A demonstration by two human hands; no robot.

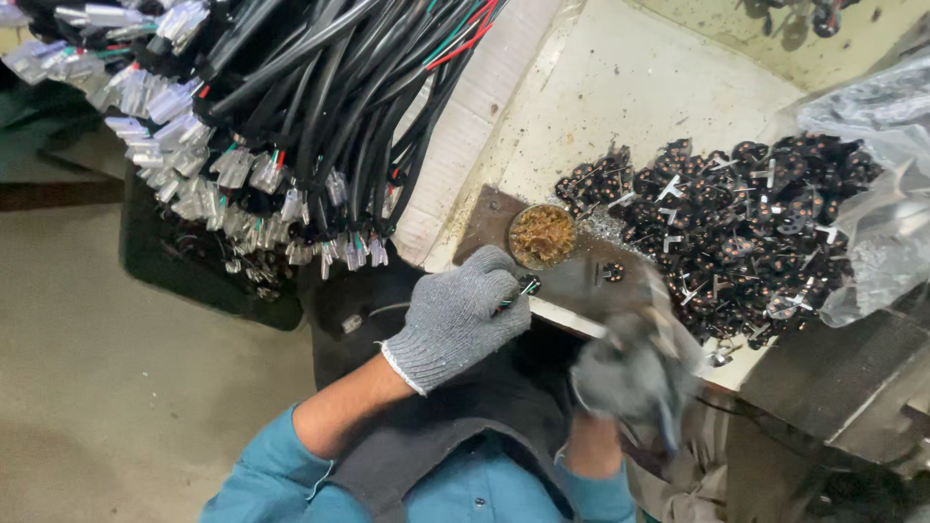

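Left hand (455, 315): grey knit glove, curled shut on my thin wire end (526, 286), green and red strands showing at the fingertips.
Cable bundle (291, 107): black sheathed leads hanging upper left, clear plastic connectors at their ends.
Round tin (542, 235): shallow, brown paste, just beyond my left knuckles.
Right hand (635, 363): gloved, motion-blurred; I cannot tell its grip.
Black parts heap (746, 223): small moulded pieces with metal tabs on the pale bench (620, 87).
Plastic bag (872, 194): clear, crumpled, far right.
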